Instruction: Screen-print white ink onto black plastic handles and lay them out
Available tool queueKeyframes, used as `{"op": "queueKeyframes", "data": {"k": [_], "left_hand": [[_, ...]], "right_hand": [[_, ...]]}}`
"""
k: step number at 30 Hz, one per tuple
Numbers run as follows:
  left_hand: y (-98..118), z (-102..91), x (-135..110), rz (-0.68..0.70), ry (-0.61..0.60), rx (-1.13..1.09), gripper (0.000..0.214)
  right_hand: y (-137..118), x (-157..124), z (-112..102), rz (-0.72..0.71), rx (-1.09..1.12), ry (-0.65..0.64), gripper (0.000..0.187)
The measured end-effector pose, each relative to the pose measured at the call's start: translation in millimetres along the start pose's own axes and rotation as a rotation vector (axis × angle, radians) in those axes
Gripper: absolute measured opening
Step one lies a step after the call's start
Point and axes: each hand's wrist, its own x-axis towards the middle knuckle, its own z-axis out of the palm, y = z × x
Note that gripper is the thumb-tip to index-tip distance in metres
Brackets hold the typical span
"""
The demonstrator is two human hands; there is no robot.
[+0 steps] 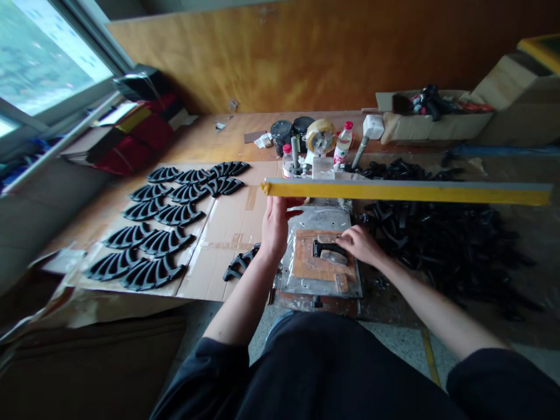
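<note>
My left hand (275, 224) is raised and grips the left end of a long yellow-edged bar (406, 191) that stretches to the right above the work area. My right hand (361, 244) rests on a black plastic part (327, 249), fingers closed on it, holding it on a brown board (317, 262) set on a grey metal plate (321, 286). Another black fan-shaped part (240, 263) lies on the cardboard just left of my left wrist.
Rows of black fan-shaped parts (166, 230) lie on flattened cardboard (227, 227) at left. A heap of black parts (446, 242) fills the right. Bottles (342, 143), black jars (282, 134) and a tape roll (320, 136) stand behind. Cardboard boxes (437, 122) sit at far right.
</note>
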Motion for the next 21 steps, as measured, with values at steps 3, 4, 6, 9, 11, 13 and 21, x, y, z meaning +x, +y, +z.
{"op": "queueKeyframes", "data": {"k": [3, 4, 6, 9, 11, 13, 21], "left_hand": [[-28.3, 2.7, -33.4, -0.254, -0.019, -0.014, 0.057], [-41.0, 2.6, -49.5, -0.417, -0.087, -0.003, 0.059], [-66.8, 1.1, -82.1, -0.746, -0.225, -0.010, 0.063], [-94.9, -10.4, -115.1, -0.841, -0.124, -0.159, 0.056], [-104.1, -32.4, -122.5, -0.810, 0.010, -0.188, 0.050], [-109.9, -70.2, -123.3, -0.761, 0.161, -0.092, 0.047], [-152.6, -226.4, -133.7, -0.855, 0.594, 0.508, 0.043]], "right_hand": [[-42.7, -14.4, 24.7, -0.031, -0.248, -0.116, 0.015], [-56.2, -18.7, 26.4, -0.001, -0.277, -0.120, 0.014], [-81.1, -28.7, 25.8, -0.005, -0.261, -0.083, 0.015], [-103.1, -42.9, 24.0, -0.263, -0.122, -0.070, 0.013], [-94.1, -43.2, 20.4, -0.366, -0.016, -0.099, 0.015], [-61.6, -32.5, 11.4, -0.201, 0.003, -0.052, 0.017], [92.2, 24.5, -10.0, 0.778, 0.010, 0.090, 0.034]]}}
